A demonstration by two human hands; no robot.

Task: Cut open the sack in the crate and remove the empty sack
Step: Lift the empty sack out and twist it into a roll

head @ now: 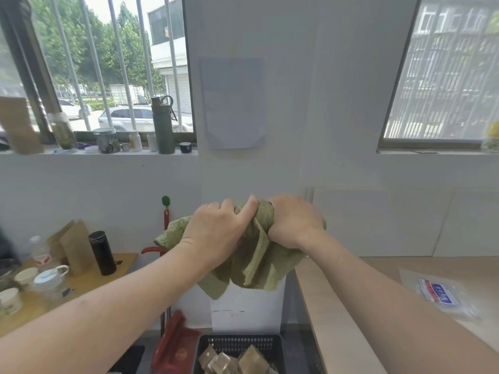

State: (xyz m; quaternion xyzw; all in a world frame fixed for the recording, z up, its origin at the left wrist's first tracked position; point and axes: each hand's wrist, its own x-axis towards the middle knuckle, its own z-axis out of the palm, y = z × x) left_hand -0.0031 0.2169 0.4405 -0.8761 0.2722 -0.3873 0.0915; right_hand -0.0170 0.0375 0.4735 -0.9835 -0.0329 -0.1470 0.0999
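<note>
Both grips are clenched on the empty green woven sack (259, 263): the left grip (216, 230) and the right grip (294, 222) sit almost knuckle to knuckle, fingers curled round its bunched top. The sack is held up in the air, its folds hanging down from the grips, long axis roughly upright. Well below lies the black crate (237, 342) holding brown blocks (221, 361), a red dustpan (172, 346) just left of it and the bench (337, 306) on the right

Bright daylight enters through two windows (113, 68); wide-angle bending and slight blur mark the edges.
</note>
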